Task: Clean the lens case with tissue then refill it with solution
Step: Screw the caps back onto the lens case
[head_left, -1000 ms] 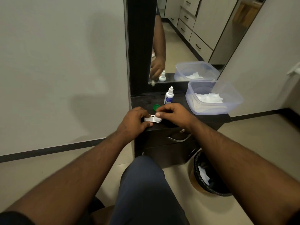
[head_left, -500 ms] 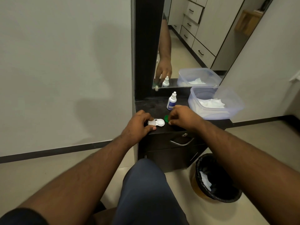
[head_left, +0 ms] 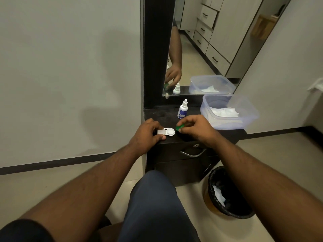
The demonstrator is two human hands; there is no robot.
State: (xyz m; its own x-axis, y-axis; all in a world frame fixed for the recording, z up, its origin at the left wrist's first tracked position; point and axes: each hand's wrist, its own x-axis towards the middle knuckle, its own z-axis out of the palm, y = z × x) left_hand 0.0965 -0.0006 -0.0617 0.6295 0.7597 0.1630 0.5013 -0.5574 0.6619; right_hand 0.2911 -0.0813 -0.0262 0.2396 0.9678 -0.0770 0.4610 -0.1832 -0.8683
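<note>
**Case pinned, green cap in the fingers**

The left hand [head_left: 146, 133] rests on the front edge of the dark worktop [head_left: 162, 116], fingers curled over the left end of the white case [head_left: 165, 132], with the thumb pressed against its near side. The case lies flat on the worktop. Its right well is uncovered and faces up; the left well looks covered by a pale cap, though the fingers hide part of it.

At 3 o'clock from the case, just beside it, the right hand [head_left: 195, 127] pinches a green cap [head_left: 180, 127] between thumb and fingertips, the other fingers loosely bent. Whether the cap touches the worktop cannot be told.

At 1 o'clock from the case, farther back, the solution bottle [head_left: 182, 110] stands upright, white with a blue label, its cap on. At 3 o'clock from the bottle sits a clear tub [head_left: 244, 117] with tissues [head_left: 224, 112] inside.

A mirror [head_left: 209, 41] rises behind the worktop at 12 o'clock and repeats the bottle, the tub and one hand. Below the worktop is a drawer [head_left: 174, 152] with a metal handle. On the floor at 5 o'clock from the case stands a bin [head_left: 227, 212] lined in black, with crumpled white paper in it.
</note>
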